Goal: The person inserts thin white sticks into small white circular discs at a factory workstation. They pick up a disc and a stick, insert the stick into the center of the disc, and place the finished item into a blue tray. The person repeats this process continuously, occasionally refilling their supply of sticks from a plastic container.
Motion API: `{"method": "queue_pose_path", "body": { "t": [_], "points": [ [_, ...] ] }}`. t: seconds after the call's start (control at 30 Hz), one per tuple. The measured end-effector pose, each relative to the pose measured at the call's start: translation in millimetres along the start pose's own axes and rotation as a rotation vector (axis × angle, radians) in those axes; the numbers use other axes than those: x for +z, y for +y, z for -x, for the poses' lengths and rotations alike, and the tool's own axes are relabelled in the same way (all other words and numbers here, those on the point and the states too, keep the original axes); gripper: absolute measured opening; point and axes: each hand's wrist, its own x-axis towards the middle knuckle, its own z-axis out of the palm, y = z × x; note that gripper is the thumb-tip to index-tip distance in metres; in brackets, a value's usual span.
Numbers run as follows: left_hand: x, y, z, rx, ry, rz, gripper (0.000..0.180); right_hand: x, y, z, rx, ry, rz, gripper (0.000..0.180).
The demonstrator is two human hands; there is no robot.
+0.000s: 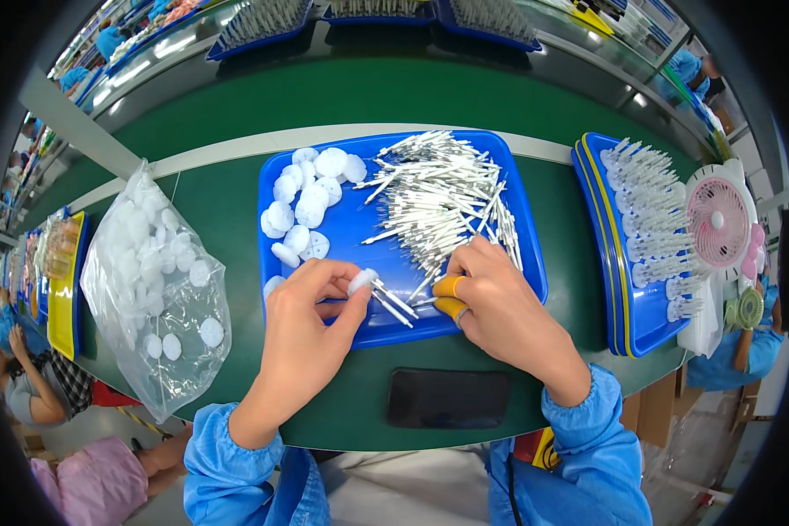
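Observation:
My left hand (305, 317) pinches a small white round disc (361, 280) over the near edge of the blue tray (359, 337). Several thin white sticks (394, 307) stand out of that disc toward the right. My right hand (510, 302), with yellow covers on two fingertips, is closed on a thin stick (425, 302) whose end points at the disc. Beyond it in the tray lies a heap of loose white sticks with grey ends (443, 197). Loose white discs (311, 206) are gathered on the tray's left side.
At left lies a clear plastic bag (162, 289) of white discs. A black phone (449, 398) rests at the near edge. On the right, stacked blue trays (618, 302) hold discs with upright sticks, beside a pink-and-white fan (717, 215). More filled trays (263, 26) stand at the back.

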Motion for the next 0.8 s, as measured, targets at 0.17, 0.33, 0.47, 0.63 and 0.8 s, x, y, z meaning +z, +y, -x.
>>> {"method": "queue_pose_path", "body": {
  "t": [0.17,0.33,0.47,0.63,0.8],
  "points": [
    [-2.7,-0.8,-1.7,-0.048,-0.028,0.023,0.012,-11.3,-8.9,-2.5,0.032,-0.021,-0.055,0.023],
    [2.6,-3.9,3.4,-0.109,-0.124,0.187,0.015,-15.9,-36.3,9.2,0.222,0.087,-0.438,0.033],
    [2.5,0.0,5.3,-0.091,-0.191,0.207,0.017,-2.5,-32.0,11.8,-0.043,0.086,-0.271,0.052],
    [2.6,-2.3,5.2,-0.143,-0.186,0.305,0.014,2.5,-31.9,13.0,-0.034,0.091,-0.28,0.047],
    [0.5,-2.8,0.4,-0.044,-0.114,0.202,0.013,1.1,-32.6,14.2,-0.022,0.19,-0.318,0.037]
  ]
}}
